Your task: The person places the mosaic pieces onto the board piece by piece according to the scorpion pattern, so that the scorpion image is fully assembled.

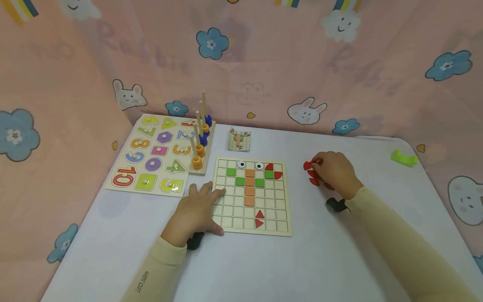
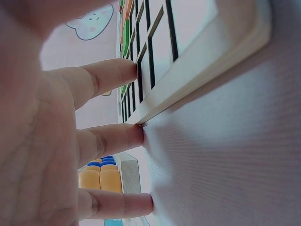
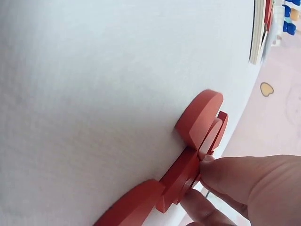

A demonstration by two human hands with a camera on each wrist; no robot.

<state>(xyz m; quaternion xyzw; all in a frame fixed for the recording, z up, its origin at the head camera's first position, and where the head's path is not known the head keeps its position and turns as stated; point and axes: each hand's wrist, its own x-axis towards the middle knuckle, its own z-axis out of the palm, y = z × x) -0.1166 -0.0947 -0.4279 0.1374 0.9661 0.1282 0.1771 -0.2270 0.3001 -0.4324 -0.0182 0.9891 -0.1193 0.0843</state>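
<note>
My left hand is spread at the left edge of a square wooden grid board. In the left wrist view, one finger rests on the board while the others reach the tablecloth beside it. Green and orange squares, eye discs and red pieces sit on the grid. To the board's right, my right hand is at a small cluster of red quarter-circle pieces. Its thumb and fingers pinch a red piece within that cluster; the piece's full outline is hidden.
A wooden number-and-shape puzzle lies at the left, with a peg stacker holding blue and yellow beads on its right side. A small pattern card lies behind the board. Far right is a bright green piece.
</note>
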